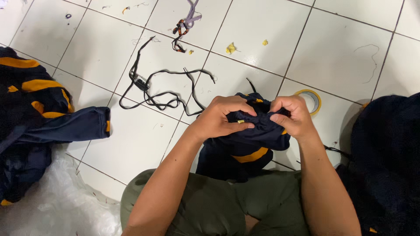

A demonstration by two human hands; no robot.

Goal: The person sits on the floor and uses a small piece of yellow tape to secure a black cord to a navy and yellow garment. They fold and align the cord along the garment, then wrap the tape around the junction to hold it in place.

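Navy garment (251, 142): my left hand (221, 118) and right hand (293, 116) pinch its bunched edge; the small yellow tip (240, 121), possibly a drawstring end, may slip back inside.

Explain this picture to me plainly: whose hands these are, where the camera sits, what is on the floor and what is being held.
There is no machine here. One camera worn on a person's head looks down at their own two bare hands. The left hand and right hand both grip a bunched dark navy garment with yellow trim, held above the lap. A small yellow piece shows at the left fingertips. On the white tiled floor lie black cords, a roll of tape, yellow scraps, a pile of similar garments at the left, and clear plastic.
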